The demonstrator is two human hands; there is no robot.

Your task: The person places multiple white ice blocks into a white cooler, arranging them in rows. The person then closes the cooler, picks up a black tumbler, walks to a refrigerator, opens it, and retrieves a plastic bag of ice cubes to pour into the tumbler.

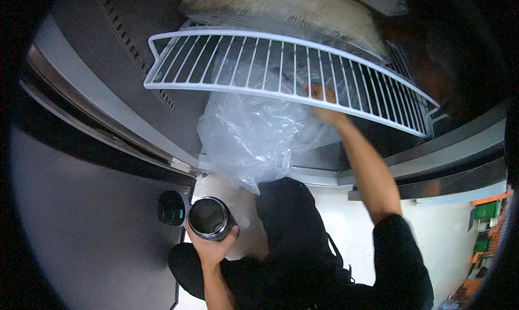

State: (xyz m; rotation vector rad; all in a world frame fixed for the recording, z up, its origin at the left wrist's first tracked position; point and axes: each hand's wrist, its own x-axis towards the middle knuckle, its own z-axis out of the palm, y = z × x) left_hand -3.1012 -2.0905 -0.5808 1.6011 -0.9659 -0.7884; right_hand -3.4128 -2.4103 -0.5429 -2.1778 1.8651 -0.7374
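My left hand grips a dark insulated tumbler with a bare metal rim. Its mouth faces up without a lid, and the inside looks dark. My right hand reaches under a white wire shelf inside a refrigerator cabinet. It is at a large clear plastic bag that hangs out over the cabinet's front edge. Shelf wires cross in front of the fingers, so whether they hold anything cannot be made out. What the bag contains is also unclear.
Above the wire shelf lies a wide pale, plastic-wrapped bundle. The grey cabinet door stands at the left, with a dark rounded shape close to the tumbler. Green bins on an orange rack are at far right.
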